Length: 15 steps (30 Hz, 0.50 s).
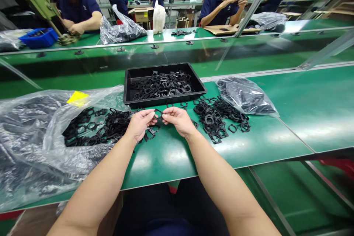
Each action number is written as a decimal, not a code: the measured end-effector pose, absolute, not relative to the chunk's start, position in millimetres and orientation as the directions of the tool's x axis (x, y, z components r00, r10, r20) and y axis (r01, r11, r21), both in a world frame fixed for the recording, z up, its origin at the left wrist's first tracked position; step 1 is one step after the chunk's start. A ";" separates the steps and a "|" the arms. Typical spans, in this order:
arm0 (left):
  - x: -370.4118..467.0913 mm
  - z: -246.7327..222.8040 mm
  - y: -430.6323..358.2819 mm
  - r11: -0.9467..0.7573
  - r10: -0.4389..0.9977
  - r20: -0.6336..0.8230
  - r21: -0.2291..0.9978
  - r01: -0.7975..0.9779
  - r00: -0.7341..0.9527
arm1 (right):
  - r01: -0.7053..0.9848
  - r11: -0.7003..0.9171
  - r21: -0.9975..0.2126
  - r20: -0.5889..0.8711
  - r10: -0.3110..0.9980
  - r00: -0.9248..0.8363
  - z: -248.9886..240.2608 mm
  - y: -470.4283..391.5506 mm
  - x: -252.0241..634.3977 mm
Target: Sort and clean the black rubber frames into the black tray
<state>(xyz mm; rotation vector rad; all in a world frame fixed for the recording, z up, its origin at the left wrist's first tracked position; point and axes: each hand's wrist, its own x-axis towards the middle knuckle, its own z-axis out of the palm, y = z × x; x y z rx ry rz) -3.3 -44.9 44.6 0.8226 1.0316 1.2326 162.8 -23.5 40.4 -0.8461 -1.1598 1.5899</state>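
Observation:
Between my two hands is a small black ring-shaped part [158,113], pinched at its left side by my left hand [141,122] and at its right side by my right hand [177,118]. Both hands are closed on it, above the green table and just in front of a black tray [166,100]. Inside the tray lie many similar black parts [163,84]. Left of my left hand, flat black frames [95,129] spill from an open clear plastic bag [52,143]. To the right of my right hand, black ring parts [209,118] are heaped on the table.
A second clear bag [249,96] of black parts lies at the right. On the left bag rests a yellow label [77,98]. Across a green conveyor, co-workers [224,7] sit at another bench with a blue bin [39,38] and a plastic bag [121,27].

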 end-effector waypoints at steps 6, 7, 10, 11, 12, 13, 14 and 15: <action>-3.0 48.4 -47.2 0.203 0.979 -0.173 0.900 -0.386 0.111 | -0.305 -0.087 -0.948 0.012 0.952 -0.307 39.7 -22.0 164.4; -3.1 48.7 -47.6 0.206 0.978 -0.170 0.898 -0.390 0.123 | -0.305 -0.077 -0.949 0.019 0.954 -0.300 39.6 -21.7 164.6; -2.2 48.4 -48.3 0.182 0.983 -0.153 0.906 -0.382 0.105 | -0.294 -0.019 -0.956 0.059 0.965 -0.255 39.2 -21.5 163.7; -1.5 48.1 -48.5 0.166 0.986 -0.142 0.911 -0.378 0.091 | -0.287 -0.002 -0.958 0.070 0.968 -0.240 39.1 -21.8 163.0; -0.8 47.8 -48.6 0.150 0.988 -0.129 0.915 -0.374 0.081 | -0.281 0.010 -0.960 0.078 0.970 -0.231 39.0 -22.3 162.2; -0.1 47.5 -48.8 0.141 0.990 -0.121 0.919 -0.369 0.076 | -0.278 0.013 -0.960 0.079 0.971 -0.227 39.1 -22.8 161.5; 0.6 47.3 -48.9 0.138 0.990 -0.120 0.921 -0.364 0.074 | -0.278 0.009 -0.961 0.075 0.971 -0.228 39.3 -23.5 160.8; 1.1 47.1 -49.0 0.140 0.990 -0.122 0.922 -0.360 0.071 | -0.278 0.004 -0.961 0.070 0.971 -0.229 39.7 -24.1 160.3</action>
